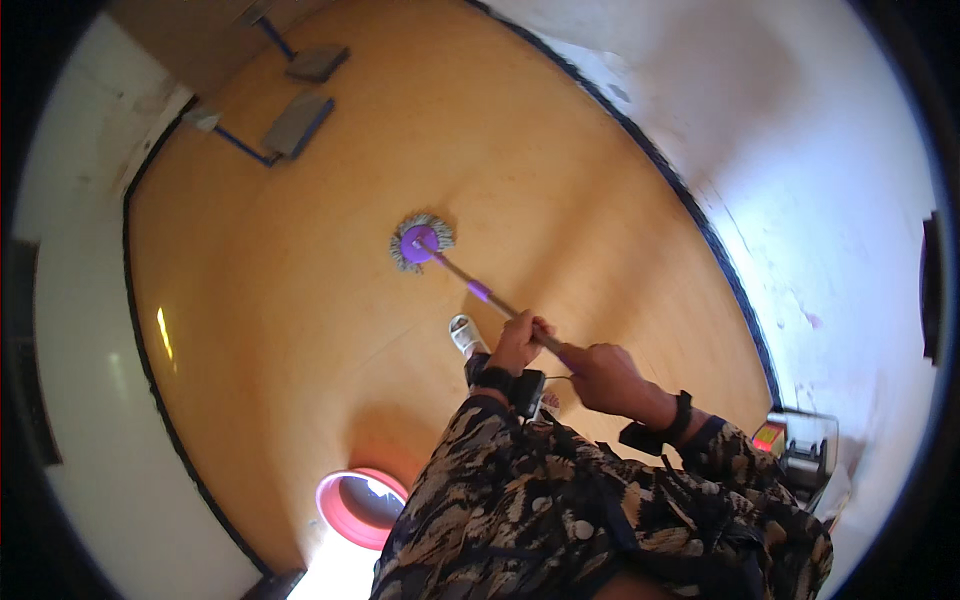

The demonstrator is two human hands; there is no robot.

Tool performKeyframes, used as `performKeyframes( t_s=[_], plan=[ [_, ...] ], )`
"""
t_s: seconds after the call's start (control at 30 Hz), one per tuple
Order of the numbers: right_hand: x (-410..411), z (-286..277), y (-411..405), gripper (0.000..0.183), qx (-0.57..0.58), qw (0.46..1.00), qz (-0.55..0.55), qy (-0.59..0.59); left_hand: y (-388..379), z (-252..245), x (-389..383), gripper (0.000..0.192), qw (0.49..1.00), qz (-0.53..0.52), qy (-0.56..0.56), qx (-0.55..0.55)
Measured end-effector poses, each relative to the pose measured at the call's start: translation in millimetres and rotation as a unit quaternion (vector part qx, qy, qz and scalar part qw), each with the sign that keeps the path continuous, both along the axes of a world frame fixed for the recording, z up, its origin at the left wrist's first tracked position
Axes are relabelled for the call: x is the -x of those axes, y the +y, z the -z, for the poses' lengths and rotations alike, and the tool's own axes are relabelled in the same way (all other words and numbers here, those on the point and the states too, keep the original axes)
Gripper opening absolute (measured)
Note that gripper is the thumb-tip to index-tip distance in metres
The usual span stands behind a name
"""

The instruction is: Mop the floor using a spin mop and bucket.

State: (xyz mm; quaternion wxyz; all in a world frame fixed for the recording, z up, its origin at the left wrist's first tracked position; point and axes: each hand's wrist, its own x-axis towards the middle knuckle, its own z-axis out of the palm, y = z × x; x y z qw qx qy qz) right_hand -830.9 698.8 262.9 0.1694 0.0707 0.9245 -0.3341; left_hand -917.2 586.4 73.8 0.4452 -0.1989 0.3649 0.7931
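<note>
A spin mop with a round purple head (419, 244) and a grey string fringe lies against the orange-tan floor (300, 300). Its handle (503, 304), with a purple collar, slants back toward my body. Around the handle's middle my left hand (523, 341) is closed. My right hand (611, 379) grips the handle nearer its upper end, which is hidden by the hand. Dark straps circle both wrists, and a small black box hangs at the left one.
A pink bucket (341, 510) with dark liquid stands at lower left, partly behind my sleeve. Two platform scales (298, 127) (319, 64) stand at the far upper left. White walls with a black skirting (675, 180) bound the floor. At right sits a black device (806, 461) beside a red-yellow box (769, 436).
</note>
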Motion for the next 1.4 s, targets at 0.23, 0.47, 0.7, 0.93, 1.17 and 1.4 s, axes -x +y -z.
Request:
performKeyframes(
  t_s=[0.23, 0.47, 0.7, 0.93, 1.17, 1.4],
  plan=[
    [-13, -2, 34, 0.045, -0.014, 0.999, -0.035, -0.023, 43, -9, 5, 0.006, 0.975, -0.063, -0.211, 0.031],
    [-18, 23, 64, 0.052, -0.055, 0.994, -0.091, -0.019, 77, 7, -9, 0.011, 0.987, -0.050, -0.144, 0.053],
    [49, 61, 33, 0.080, -0.030, 0.978, -0.200, 0.056, 6, 10, 30, 0.004, 0.816, 0.032, 0.500, 0.289],
    [87, 62, -64, 0.069, 0.051, 0.960, -0.270, 0.044, -137, 5, 47, 0.012, 0.975, -0.146, 0.092, 0.142],
    [-1, -3, 30, 0.064, 0.036, 0.982, -0.181, 0.030, -93, -1, 15, 0.026, 0.954, -0.180, -0.223, 0.092],
    [-136, -132, 138, 0.059, -0.140, 0.976, -0.067, -0.156, 33, -25, -122, 0.034, 0.923, 0.178, -0.249, -0.234]
  ],
)
